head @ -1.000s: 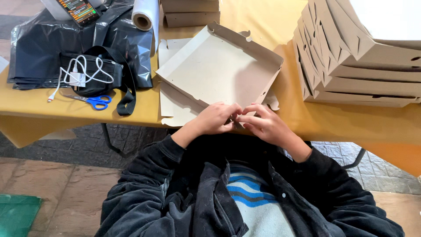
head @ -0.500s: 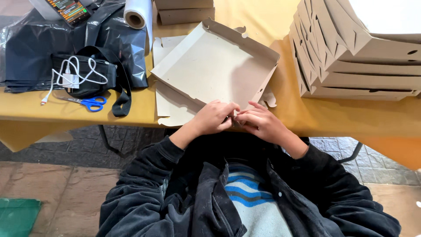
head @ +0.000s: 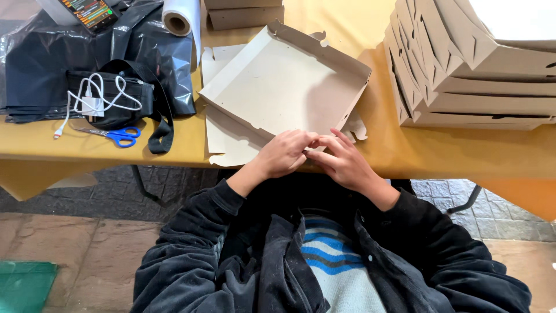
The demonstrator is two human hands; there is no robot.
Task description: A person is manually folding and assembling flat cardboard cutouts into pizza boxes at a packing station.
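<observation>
A shallow brown cardboard box, partly folded with raised side walls, lies tilted on a table with a yellow cloth. My left hand and my right hand meet at the box's near edge, fingertips pinching its front flap together. A flat cardboard blank lies under the box.
A tall stack of folded cardboard boxes stands at the right. At the left lie black plastic bags, a black pouch with a white cable, blue-handled scissors and a white roll. More boxes sit at the back.
My hands stay at the box's near edge and work the flap with small finger movements. The view has shifted slightly.
</observation>
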